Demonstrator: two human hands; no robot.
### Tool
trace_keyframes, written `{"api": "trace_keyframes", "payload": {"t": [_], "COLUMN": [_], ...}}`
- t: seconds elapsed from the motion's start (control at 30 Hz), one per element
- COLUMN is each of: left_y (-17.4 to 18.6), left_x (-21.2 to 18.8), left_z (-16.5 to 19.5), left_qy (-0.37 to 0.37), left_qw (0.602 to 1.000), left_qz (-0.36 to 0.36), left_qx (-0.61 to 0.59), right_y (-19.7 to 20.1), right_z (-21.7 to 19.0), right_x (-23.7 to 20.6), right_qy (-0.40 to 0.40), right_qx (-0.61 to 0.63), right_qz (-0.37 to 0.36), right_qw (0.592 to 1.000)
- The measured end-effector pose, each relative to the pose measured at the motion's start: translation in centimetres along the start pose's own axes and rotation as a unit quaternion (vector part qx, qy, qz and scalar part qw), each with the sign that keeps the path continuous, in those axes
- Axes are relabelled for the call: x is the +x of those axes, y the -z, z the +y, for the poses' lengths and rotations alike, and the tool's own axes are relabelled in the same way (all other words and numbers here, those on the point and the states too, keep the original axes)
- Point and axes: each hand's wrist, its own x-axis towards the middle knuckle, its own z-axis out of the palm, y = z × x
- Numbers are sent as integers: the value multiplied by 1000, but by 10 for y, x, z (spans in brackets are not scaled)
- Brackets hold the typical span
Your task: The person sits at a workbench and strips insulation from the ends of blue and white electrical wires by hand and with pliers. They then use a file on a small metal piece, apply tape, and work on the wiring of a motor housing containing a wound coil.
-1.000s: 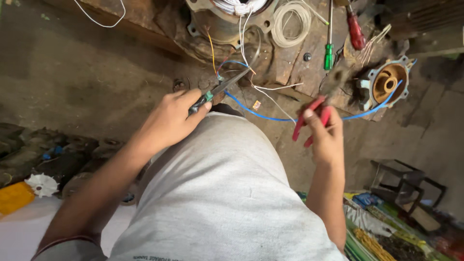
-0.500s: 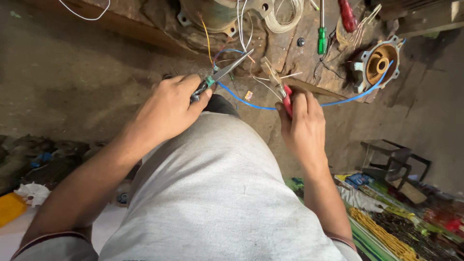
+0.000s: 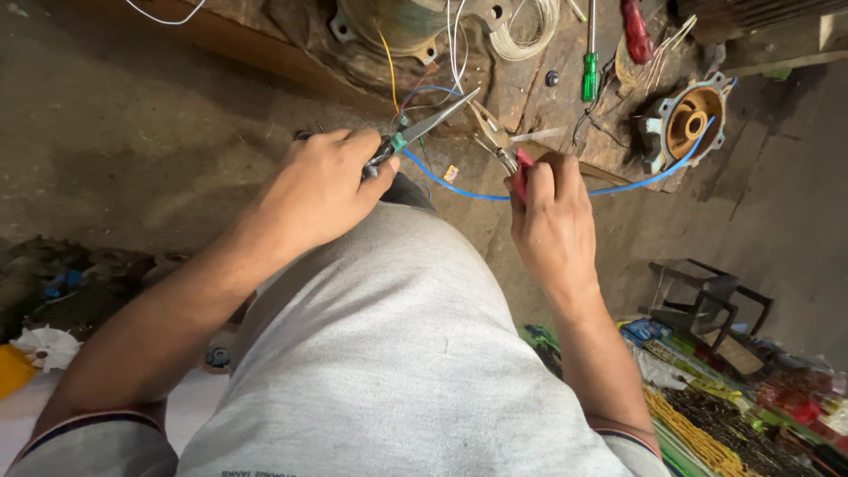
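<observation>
My left hand [image 3: 322,185] grips green-handled long-nose pliers [image 3: 430,119] whose jaws point up and right toward several thin wires [image 3: 455,53] coming from a motor stator [image 3: 397,22]. My right hand [image 3: 549,216] grips red-handled pliers [image 3: 495,141] whose jaws point up and left, close to the other pliers' tips. A blue wire [image 3: 618,187] curves between both hands and runs right to a round metal motor end cover [image 3: 687,119]. My knee in grey cloth [image 3: 389,353] fills the foreground.
A green-handled screwdriver [image 3: 590,62] and a red-handled tool [image 3: 634,26] lie on the dirty bench. A coil of white wire [image 3: 530,26] sits at the top. A small dark stool [image 3: 707,300] and colourful clutter [image 3: 707,415] are at the right; a white fan blade [image 3: 40,346] at the left.
My right hand has moved left with the red pliers, bringing its jaws close to the green pliers. The left hand has stayed near the wires.
</observation>
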Motion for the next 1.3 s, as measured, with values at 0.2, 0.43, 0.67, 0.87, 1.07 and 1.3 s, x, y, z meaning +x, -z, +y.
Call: {"api": "trace_keyframes", "payload": {"t": [0.2,0.43,0.67,0.87,1.07,1.3], "left_y": [2,-3,-8,-8,-16,-20], "left_x": [6,10,10,1,-3,6], "left_z": [1,-10,-21,-24,-27,-30], "left_qy": [-10,49,-77,-37,-48,-77], "left_qw": [1000,995,995,998,997,993], "left_qz": [-4,-58,54,32,67,89], "left_qx": [-25,-61,-33,-28,10,24], "right_y": [1,-3,-1,0,0,-7], "right_z": [-1,2,29,12,-9,28], "right_x": [0,0,27,23,7,28], "right_qy": [12,26,-171,-56,74,-289], "right_qx": [-85,-94,415,141,-158,527], "right_qz": [26,53,-219,-98,61,-368], "right_qw": [996,994,867,984,983,709]}}
